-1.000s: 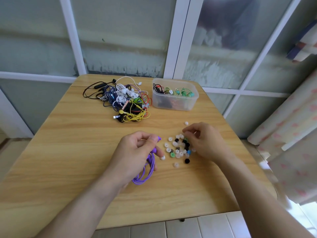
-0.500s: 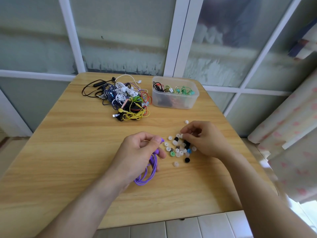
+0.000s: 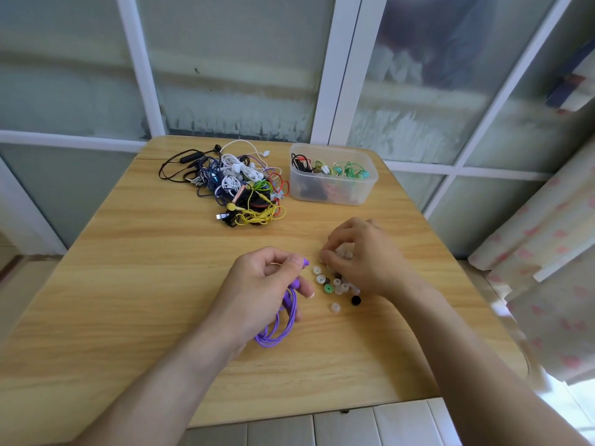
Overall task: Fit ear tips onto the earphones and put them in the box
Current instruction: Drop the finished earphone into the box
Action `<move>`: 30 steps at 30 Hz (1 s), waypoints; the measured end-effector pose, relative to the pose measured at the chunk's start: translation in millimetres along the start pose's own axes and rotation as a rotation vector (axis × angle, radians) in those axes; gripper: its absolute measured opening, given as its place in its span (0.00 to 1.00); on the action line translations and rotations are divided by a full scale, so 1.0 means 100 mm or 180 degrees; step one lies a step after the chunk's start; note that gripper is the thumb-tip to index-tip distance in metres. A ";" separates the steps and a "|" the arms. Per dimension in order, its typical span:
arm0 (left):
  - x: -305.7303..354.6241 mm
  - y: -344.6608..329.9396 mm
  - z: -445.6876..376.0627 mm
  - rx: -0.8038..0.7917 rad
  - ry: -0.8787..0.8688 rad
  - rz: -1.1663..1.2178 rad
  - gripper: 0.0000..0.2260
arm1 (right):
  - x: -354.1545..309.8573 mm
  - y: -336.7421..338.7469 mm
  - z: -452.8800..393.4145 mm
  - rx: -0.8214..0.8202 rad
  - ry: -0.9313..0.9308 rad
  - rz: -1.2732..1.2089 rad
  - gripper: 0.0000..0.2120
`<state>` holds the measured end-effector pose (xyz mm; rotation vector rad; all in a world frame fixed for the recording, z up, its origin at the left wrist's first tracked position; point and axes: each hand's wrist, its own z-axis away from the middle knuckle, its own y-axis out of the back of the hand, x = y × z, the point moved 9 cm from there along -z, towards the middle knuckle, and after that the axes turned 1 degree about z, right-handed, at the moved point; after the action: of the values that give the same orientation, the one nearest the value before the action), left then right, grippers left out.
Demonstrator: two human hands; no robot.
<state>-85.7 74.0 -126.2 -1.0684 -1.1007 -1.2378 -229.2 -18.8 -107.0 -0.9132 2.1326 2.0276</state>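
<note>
The risk we see here is picking a tip that does not match the bud, or knocking the small ear tips point(image 3: 335, 286) across the tabletop point(image 3: 128, 284) as our right hand point(image 3: 363, 255) rummages among them; they are light and loose, and a careless sweep could roll one off the edge. Our left hand point(image 3: 257, 291) has its grip clamped round the purple earphones point(image 3: 283, 320), thumb and forefinger pinching one bud with its nozzle poking out toward the tips, the cord looping below. Our right hand's fingers are curled down onto the pile; whether they already pinch a tip we cannot tell. The box point(image 3: 333, 175) sits well apart at the far side, beside the tangled earphone heap point(image 3: 238, 185).
</note>
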 end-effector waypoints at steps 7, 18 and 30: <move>0.02 0.03 -0.01 0.0132 -0.0065 0.0139 0.08 | -0.24 0.28 0.23 0.0663 0.0157 -0.1321 0.03; 0.16 0.02 0.05 0.0217 -0.0611 0.0478 0.06 | -0.35 0.15 0.53 0.0581 -0.0051 -0.3518 0.10; 0.21 0.05 0.05 0.0194 -0.0815 0.0594 0.05 | -0.39 0.15 0.56 0.0551 0.0050 -0.3685 0.10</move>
<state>-80.4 75.9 -105.2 -1.2771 -1.1936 -0.9324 -223.8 46.7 -84.0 -1.5843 1.1838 1.1947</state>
